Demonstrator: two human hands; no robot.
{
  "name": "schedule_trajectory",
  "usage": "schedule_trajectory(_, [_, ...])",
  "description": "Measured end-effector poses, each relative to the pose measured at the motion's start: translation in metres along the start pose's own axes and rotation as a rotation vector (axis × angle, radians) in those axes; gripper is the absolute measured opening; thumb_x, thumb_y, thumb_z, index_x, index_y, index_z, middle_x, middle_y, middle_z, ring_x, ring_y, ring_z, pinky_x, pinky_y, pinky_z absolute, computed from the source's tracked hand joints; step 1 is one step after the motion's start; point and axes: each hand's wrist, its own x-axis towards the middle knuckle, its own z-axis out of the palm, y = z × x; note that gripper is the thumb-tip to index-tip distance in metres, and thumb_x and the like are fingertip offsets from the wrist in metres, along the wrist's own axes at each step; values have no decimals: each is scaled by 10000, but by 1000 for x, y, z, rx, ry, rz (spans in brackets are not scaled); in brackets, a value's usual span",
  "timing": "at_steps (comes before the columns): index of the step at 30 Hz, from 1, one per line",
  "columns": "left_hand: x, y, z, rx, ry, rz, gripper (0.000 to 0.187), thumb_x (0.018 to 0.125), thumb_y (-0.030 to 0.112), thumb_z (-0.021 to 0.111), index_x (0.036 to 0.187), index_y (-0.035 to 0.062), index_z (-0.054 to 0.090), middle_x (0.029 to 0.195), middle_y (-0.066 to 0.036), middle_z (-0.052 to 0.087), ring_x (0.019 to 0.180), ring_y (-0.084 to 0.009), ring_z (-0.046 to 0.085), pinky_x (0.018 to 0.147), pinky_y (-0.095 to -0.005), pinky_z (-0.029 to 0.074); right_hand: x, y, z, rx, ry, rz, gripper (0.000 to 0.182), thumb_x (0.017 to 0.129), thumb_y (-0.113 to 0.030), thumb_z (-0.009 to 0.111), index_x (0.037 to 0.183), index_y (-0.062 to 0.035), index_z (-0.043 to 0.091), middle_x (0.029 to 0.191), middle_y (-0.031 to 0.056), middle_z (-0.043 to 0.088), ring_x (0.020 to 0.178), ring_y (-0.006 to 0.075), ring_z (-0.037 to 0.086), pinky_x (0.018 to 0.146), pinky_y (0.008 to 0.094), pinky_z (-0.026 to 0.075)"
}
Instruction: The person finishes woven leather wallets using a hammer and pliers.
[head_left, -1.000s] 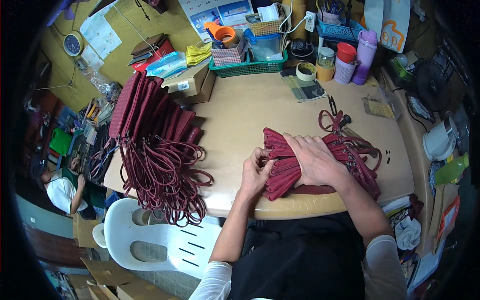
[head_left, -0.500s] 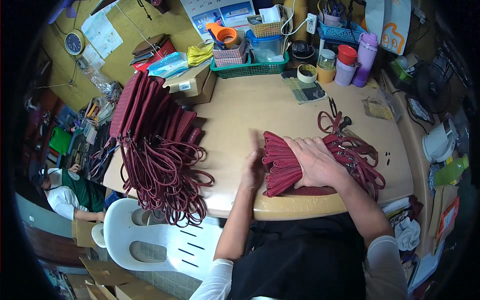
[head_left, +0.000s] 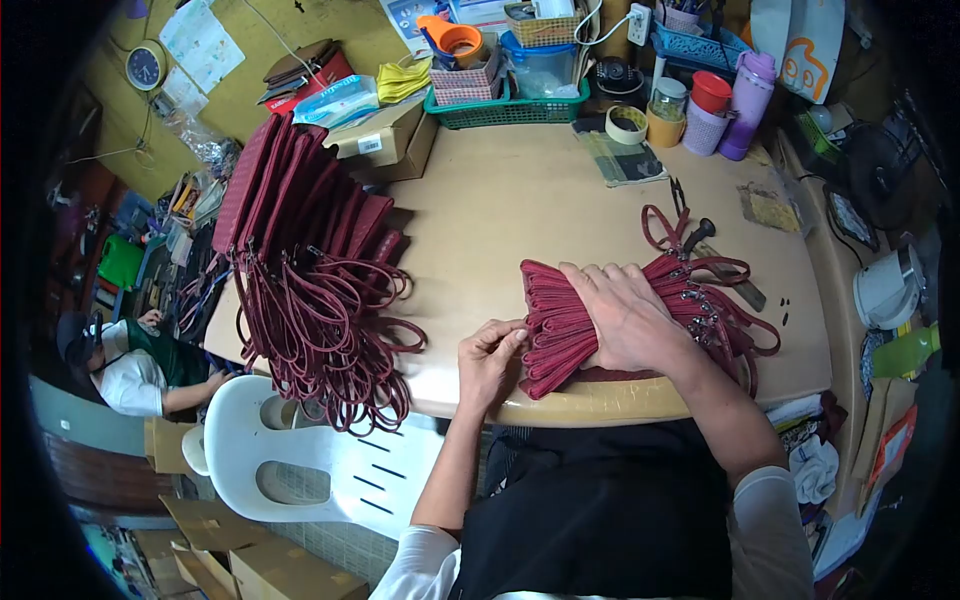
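Observation:
A bundle of dark red zipped pouches [head_left: 555, 325] lies near the table's front edge, its wrist straps and metal clips spreading to the right. Across its top rests my right hand [head_left: 632, 320], fingers curved round the bundle and pressing it. My left hand [head_left: 490, 362] is at the bundle's left end, thumb and fingertips pinched together beside the pouch edges. What the pinch holds, if anything, is too small to tell. On the left of the table stands a taller stack of similar red pouches [head_left: 285, 190], with looped straps hanging over the front edge.
Behind are a green basket [head_left: 510, 112], a tape roll [head_left: 626, 125], jars and a purple bottle [head_left: 748, 105]. Small snips [head_left: 679, 197] and a black-headed tool [head_left: 700, 235] lie beyond the bundle. A white chair [head_left: 240, 450] stands front left; a co-worker [head_left: 135, 370] is farther left.
My left hand has gone from a blurred, upright pose to a pinch at the bundle's left end. My right hand stays on the bundle. The camera view has shifted slightly.

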Motion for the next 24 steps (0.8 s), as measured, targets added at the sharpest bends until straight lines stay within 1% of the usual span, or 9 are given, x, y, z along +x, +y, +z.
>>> schedule_trajectory(2, [-2, 4, 2, 84, -31, 72, 87, 882, 13, 676, 922, -46, 626, 909, -68, 623, 742, -120, 611, 692, -251, 516, 1, -2, -3, 10, -78, 54, 1041, 620, -449, 828, 1403, 43, 349, 1194, 178, 532, 1083, 310, 507, 952, 409, 371])
schedule_trajectory(4, [-4, 9, 14, -198, 112, 91, 106, 834, -44, 702, 871, -34, 603, 988, -84, 611, 765, -121, 599, 684, -240, 512, 0, -2, -2, 5, -73, 59, 1038, 618, -440, 830, 1402, 42, 350, 1189, 175, 533, 1079, 307, 509, 951, 407, 371])
schedule_trajectory(5, [-6, 3, 14, -198, 111, 92, 106, 834, -44, 702, 871, -34, 603, 988, -84, 611, 765, -121, 599, 684, -240, 512, 0, -2, -1, 2, -69, 70, 1035, 616, -430, 832, 1402, 41, 351, 1184, 172, 534, 1076, 304, 511, 950, 404, 371])
schedule_trajectory(7, [-10, -7, 13, 226, 173, 376, 153, 798, -79, 716, 834, -12, 583, 1052, -91, 605, 816, -132, 612, 704, -240, 513, -1, -2, 0, -7, -64, 67, 1036, 612, -427, 833, 1402, 39, 351, 1181, 171, 534, 1075, 302, 511, 947, 403, 372])
schedule_trajectory(11, [-10, 4, 13, 316, 62, 298, 98, 837, -25, 701, 895, -23, 621, 971, -117, 647, 846, -119, 628, 716, -248, 514, -3, -1, 3, -20, -36, 41, 1025, 612, -427, 831, 1397, 33, 360, 1171, 166, 536, 1070, 296, 513, 937, 402, 374])
schedule_trajectory(13, [-13, 3, 14, 340, 114, 359, 76, 877, 12, 676, 928, -35, 645, 889, -93, 667, 819, -109, 625, 718, -250, 512, -2, -2, 3, -26, -30, 42, 1012, 617, -423, 828, 1394, 31, 365, 1163, 165, 538, 1064, 296, 515, 936, 401, 374])
schedule_trajectory(15, [-19, -4, 15, 178, 202, 219, 83, 912, 36, 647, 929, -45, 651, 849, -66, 675, 788, -109, 626, 719, -250, 508, -2, -2, 3, -32, -25, 48, 998, 622, -418, 824, 1391, 29, 370, 1156, 164, 540, 1058, 295, 517, 934, 401, 375])
schedule_trajectory(18, [-22, -8, 19, 146, 184, 219, 83, 925, 53, 639, 930, -30, 644, 829, -16, 646, 764, -67, 571, 708, -219, 470, -3, -2, 3, -30, -22, 58, 985, 624, -413, 822, 1385, 27, 377, 1145, 162, 545, 1047, 294, 523, 931, 401, 378])
schedule_trajectory(24, [-28, -8, 23, 79, 232, 175, 72, 916, 37, 645, 891, -18, 607, 806, -13, 632, 719, -64, 565, 692, -211, 470, -3, -2, 4, 9, 20, 33, 938, 635, -347, 800, 1371, 57, 382, 1138, 167, 552, 1049, 293, 533, 918, 413, 385])
